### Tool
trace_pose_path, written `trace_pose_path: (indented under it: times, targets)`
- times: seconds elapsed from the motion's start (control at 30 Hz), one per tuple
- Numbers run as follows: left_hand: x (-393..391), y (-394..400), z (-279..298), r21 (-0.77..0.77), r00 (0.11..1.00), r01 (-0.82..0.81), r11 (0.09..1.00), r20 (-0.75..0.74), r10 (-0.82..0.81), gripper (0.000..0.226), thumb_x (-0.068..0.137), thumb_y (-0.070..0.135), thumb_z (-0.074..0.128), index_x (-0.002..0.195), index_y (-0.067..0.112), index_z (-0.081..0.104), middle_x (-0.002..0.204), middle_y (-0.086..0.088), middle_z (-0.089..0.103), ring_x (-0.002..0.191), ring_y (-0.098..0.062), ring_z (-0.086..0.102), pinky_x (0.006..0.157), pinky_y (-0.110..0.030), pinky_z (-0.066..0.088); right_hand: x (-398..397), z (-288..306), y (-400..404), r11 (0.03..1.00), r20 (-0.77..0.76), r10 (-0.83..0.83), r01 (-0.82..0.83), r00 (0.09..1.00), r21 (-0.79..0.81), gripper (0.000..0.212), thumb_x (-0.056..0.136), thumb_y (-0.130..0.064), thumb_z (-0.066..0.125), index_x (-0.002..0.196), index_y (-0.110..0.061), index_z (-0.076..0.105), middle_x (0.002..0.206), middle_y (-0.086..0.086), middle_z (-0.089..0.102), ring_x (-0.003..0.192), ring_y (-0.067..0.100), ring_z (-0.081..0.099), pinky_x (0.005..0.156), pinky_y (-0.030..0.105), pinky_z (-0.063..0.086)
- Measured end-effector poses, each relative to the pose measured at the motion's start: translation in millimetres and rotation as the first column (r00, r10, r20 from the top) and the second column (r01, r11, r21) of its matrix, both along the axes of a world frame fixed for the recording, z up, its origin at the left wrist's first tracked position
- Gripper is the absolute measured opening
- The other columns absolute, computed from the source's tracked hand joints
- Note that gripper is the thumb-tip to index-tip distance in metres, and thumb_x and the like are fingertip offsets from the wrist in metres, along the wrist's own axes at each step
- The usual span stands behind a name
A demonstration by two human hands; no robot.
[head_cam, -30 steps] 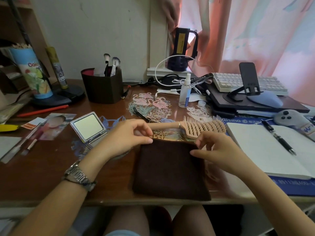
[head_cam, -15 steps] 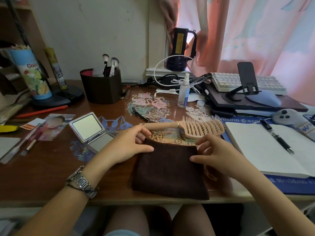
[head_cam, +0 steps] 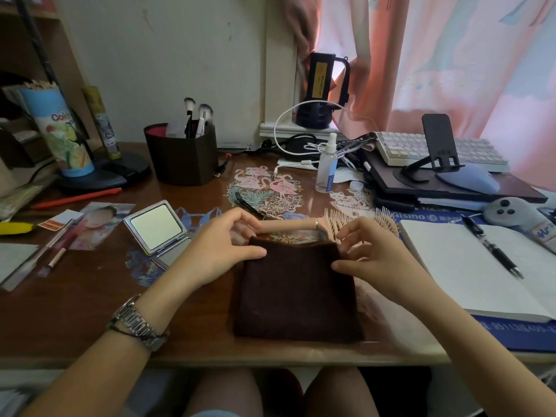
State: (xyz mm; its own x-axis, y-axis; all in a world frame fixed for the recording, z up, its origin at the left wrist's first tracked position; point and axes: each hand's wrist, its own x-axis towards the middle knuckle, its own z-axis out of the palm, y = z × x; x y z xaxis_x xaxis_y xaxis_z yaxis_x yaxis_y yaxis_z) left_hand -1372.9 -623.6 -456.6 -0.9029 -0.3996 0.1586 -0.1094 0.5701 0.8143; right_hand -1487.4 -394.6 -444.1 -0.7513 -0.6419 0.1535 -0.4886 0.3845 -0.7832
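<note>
A dark brown cloth pouch (head_cam: 296,293) lies flat on the wooden desk (head_cam: 90,302), its mouth facing away from me. My left hand (head_cam: 222,248) pinches the pouch's top left corner between thumb and fingers. At the top right corner my right hand (head_cam: 370,254) pinches the edge with its thumb, its other fingers spread above. A pale pink hairbrush (head_cam: 331,225) lies just beyond the pouch mouth, its handle pointing left behind my left fingers and its bristles partly hidden by my right hand.
An open compact mirror (head_cam: 156,227) sits left of the pouch. An open notebook (head_cam: 475,266) with a black pen (head_cam: 490,246) lies to the right. Further back stand a brown brush holder (head_cam: 183,159), a spray bottle (head_cam: 326,168), a keyboard (head_cam: 436,150) and a phone stand (head_cam: 437,149).
Both hands have stayed at the pouch's top corners and the mouth edge has lifted slightly. My right hand now covers more of the hairbrush bristles.
</note>
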Motion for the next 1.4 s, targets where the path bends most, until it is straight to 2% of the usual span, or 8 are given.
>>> trace_pose_path:
  times: [0.2, 0.37, 0.67, 0.87, 0.97, 1.1, 1.27, 1.4]
  targets:
    - [0, -14, 8, 0.026, 0.991, -0.093, 0.995, -0.098, 0.095, 0.028, 0.074, 0.015, 0.079, 0.090, 0.030, 0.063, 0.093, 0.008, 0.066, 0.089, -0.015, 0.066, 0.083, -0.033, 0.052, -13, 9, -26, 0.999, -0.139, -0.023, 0.019, 0.990, -0.033, 0.041, 0.072, -0.007, 0.078, 0.090, -0.031, 0.050, 0.091, -0.010, 0.060, 0.071, 0.011, 0.063, 0.063, 0.023, 0.050]
    - [-8, -31, 19, 0.003, 0.980, -0.141, 0.990, -0.142, 0.140, 0.025, 0.075, 0.015, 0.078, 0.092, 0.028, 0.063, 0.094, 0.008, 0.065, 0.090, -0.011, 0.065, 0.083, -0.032, 0.054, -28, 18, -48, 0.998, -0.146, 0.004, -0.012, 0.989, -0.054, 0.044, 0.072, -0.004, 0.076, 0.087, -0.036, 0.049, 0.096, -0.009, 0.059, 0.080, 0.021, 0.063, 0.072, 0.039, 0.055]
    - [-39, -49, 18, -0.085, 0.976, -0.186, 0.979, -0.131, 0.174, 0.025, 0.079, 0.012, 0.075, 0.085, 0.032, 0.061, 0.094, 0.012, 0.065, 0.088, -0.003, 0.062, 0.074, -0.015, 0.048, -55, 16, -71, 1.000, -0.138, 0.017, -0.019, 0.990, -0.018, 0.038, 0.071, -0.003, 0.076, 0.091, -0.026, 0.054, 0.093, -0.007, 0.060, 0.080, 0.017, 0.064, 0.079, 0.042, 0.056]
    - [-43, -46, 5, -0.214, 0.969, -0.230, 0.949, -0.142, 0.202, 0.020, 0.081, 0.016, 0.073, 0.094, 0.028, 0.063, 0.103, 0.008, 0.063, 0.098, -0.008, 0.060, 0.084, -0.020, 0.047, -77, 12, -47, 0.995, -0.203, 0.103, -0.099, 0.974, 0.028, 0.037, 0.069, -0.026, 0.081, 0.100, -0.028, 0.061, 0.104, -0.012, 0.062, 0.095, 0.003, 0.060, 0.085, 0.026, 0.050]
    - [-45, -30, 15, -0.310, 0.978, -0.156, 0.938, -0.180, 0.104, 0.017, 0.084, 0.024, 0.070, 0.100, 0.026, 0.063, 0.104, 0.014, 0.057, 0.099, -0.002, 0.053, 0.080, -0.010, 0.037, -86, 13, -30, 0.960, -0.178, 0.226, -0.188, 0.958, 0.209, 0.065, 0.060, -0.043, 0.083, 0.118, -0.035, 0.055, 0.121, -0.019, 0.056, 0.113, -0.002, 0.051, 0.097, 0.021, 0.038]
    - [-59, -5, 20, -0.396, 0.991, 0.084, 0.915, -0.066, -0.120, 0.022, 0.085, 0.032, 0.069, 0.105, 0.026, 0.064, 0.111, 0.013, 0.058, 0.106, 0.000, 0.049, 0.082, -0.005, 0.034, -92, 7, -27, 0.891, -0.261, 0.304, -0.177, 0.916, 0.419, 0.084, 0.056, -0.065, 0.072, 0.131, -0.043, 0.042, 0.134, -0.019, 0.048, 0.124, 0.004, 0.043, 0.106, 0.032, 0.035]
    - [-82, 9, 11, -0.370, 0.976, 0.218, 0.903, 0.061, -0.210, 0.027, 0.082, 0.036, 0.071, 0.107, 0.026, 0.065, 0.108, 0.011, 0.059, 0.103, -0.006, 0.052, 0.093, -0.033, 0.045, -93, -1, -30, 0.871, -0.361, 0.324, -0.127, 0.875, 0.476, 0.079, 0.060, -0.074, 0.058, 0.131, -0.041, 0.043, 0.132, -0.018, 0.051, 0.123, 0.008, 0.047, 0.103, 0.039, 0.039]
    - [-88, 9, 3, -0.356, 0.973, 0.231, 0.905, 0.072, -0.220, 0.030, 0.080, 0.041, 0.071, 0.107, 0.030, 0.064, 0.107, 0.015, 0.061, 0.099, -0.006, 0.055, 0.089, -0.039, 0.049, -92, -2, -29, 0.869, -0.382, 0.342, -0.134, 0.859, 0.476, 0.065, 0.069, -0.066, 0.062, 0.128, -0.043, 0.045, 0.128, -0.019, 0.052, 0.118, 0.007, 0.049, 0.097, 0.038, 0.043]
